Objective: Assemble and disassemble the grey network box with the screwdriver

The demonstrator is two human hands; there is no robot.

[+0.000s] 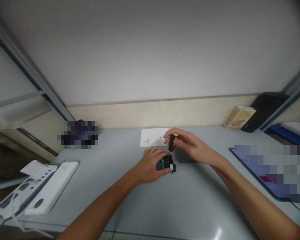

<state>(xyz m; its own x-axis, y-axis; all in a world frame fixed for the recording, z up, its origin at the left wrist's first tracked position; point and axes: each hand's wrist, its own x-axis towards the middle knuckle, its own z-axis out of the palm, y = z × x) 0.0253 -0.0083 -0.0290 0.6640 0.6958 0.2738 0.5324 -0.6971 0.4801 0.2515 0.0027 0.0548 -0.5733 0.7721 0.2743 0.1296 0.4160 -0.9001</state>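
Steadying hand: the person's left hand (151, 168) wraps a small black device with an exposed green circuit board (166, 163) at the centre of the frame; its fingers lie bent and close together along the far side, the thumb along the near side, pinching the device between them.
Screwdriver hand: the right hand (191, 145), just right of centre, pinches a stubby black-and-yellow screwdriver (171, 145) between thumb and fingers; the thin shaft points down at the device.
Good handling: a shaft held square to any screw head would likely slip less; light downward pressure and a firm left grip should stop the device twisting on the smooth grey tabletop (95, 181).
White rectangular sheet (153, 134): just above the hands in the frame; it bears small dark specks (146, 141), too tiny to identify.
Hard to see: the screwdriver's tip blends into dark parts, so contact cannot be told; the right hand partly covers a flat dark object (185, 158); coarse pixel blocks mask most of a dark-rimmed flat panel (255, 176) at right.
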